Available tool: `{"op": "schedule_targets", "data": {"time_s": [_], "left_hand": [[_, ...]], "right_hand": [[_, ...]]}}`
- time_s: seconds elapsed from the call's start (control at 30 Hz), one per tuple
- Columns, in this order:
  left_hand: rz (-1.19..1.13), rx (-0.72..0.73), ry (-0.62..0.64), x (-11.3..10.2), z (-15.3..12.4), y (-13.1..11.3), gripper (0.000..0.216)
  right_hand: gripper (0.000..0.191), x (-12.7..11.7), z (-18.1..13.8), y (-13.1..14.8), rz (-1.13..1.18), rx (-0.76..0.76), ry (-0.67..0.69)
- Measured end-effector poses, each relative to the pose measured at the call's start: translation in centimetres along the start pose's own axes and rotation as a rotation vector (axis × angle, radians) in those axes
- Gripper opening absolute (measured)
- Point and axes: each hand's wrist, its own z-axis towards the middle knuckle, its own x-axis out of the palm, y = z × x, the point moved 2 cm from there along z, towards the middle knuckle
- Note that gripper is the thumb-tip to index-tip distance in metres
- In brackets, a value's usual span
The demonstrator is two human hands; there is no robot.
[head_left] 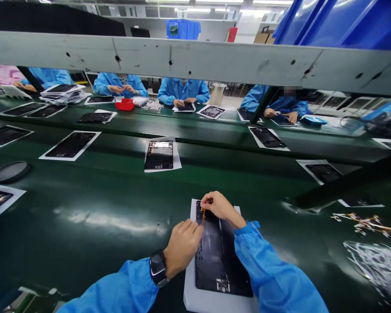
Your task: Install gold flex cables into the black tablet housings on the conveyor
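A black tablet housing (pixel 211 261) lies on a stack of white paper (pixel 193 295) right in front of me. My right hand (pixel 217 205) pinches the upper end of a thin orange flex cable (pixel 203 214) over the housing's far left corner. Lower down, my left hand (pixel 185 243) is closed at the near end of the same cable, beside the housing's left edge. A dark watch (pixel 157 266) sits on the left wrist. Bare inner surface and a small connector area (pixel 223 284) show at the housing's near end.
Several tablet housings on paper, such as one housing (pixel 159 154), lie along the green bench (pixel 111 195). At right are loose flex cables (pixel 366 224), white strips (pixel 378 265) and a dark post (pixel 345 184). A grey beam (pixel 195 61) crosses above. Co-workers in blue sleeves sit opposite.
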Motion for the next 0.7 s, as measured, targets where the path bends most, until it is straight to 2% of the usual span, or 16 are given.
{"op": "schedule_targets", "data": {"time_s": [0.2,0.43,0.6,0.7], "left_hand": [[-0.010,0.021,0.009,1.1,0.6,0.3,0.011],[-0.054,0.046,0.003,0.9,0.4,0.3,0.016],[-0.127,0.066,0.014,1.1,0.5,0.6,0.016],[-0.151,0.079,0.000,1.4,0.5,0.8,0.017]], "right_hand": [[0.007,0.1,2.0,-0.4,-0.103,0.077,0.083],[0.023,-0.6,4.5,-0.8,-0.286,0.207,0.171],[0.036,-0.7,3.4,-0.1,-0.402,0.163,0.185],[0.036,-0.5,2.0,0.3,-0.481,0.118,0.152]]}}
